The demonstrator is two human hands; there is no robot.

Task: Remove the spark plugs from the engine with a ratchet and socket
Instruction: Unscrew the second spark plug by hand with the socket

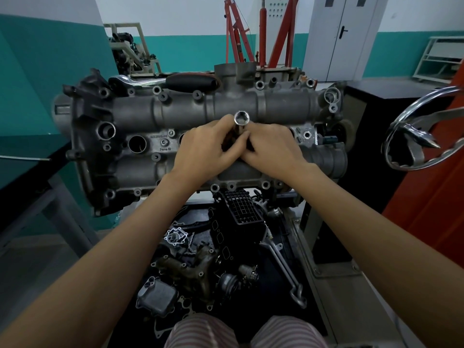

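Nearest the camera are striped trousers [241, 330], and just beyond them a low tray [334, 292] of loose engine parts: a grey finned housing [157, 298], a rusty brown manifold piece [190, 272], a black plastic intake manifold [238, 209] and a bent metal pipe [286, 262].

Both bare forearms reach up from the lower corners to meet over the middle of the engine [200, 126], a grey aluminium cylinder head cover lying crosswise. The left hand [208, 149] and right hand [273, 146] touch each other, and the fingers [227, 121] of both are curled round the shaft of a long chrome socket [241, 119]. The socket stands nearly upright between them, its open hex end pointing up toward the camera; its lower end is hidden by the hands, so what it sits in cannot be told. To the left of the hands an open round plug well [137, 144] shows in the cover.

Farther back, along the engine's far edge, lies the ratchet [160, 81], chrome head to the left and dark handle to the right, held by neither hand. Behind it stand an orange engine hoist [241, 38] and a grey double-door cabinet [339, 36] against a teal and white wall
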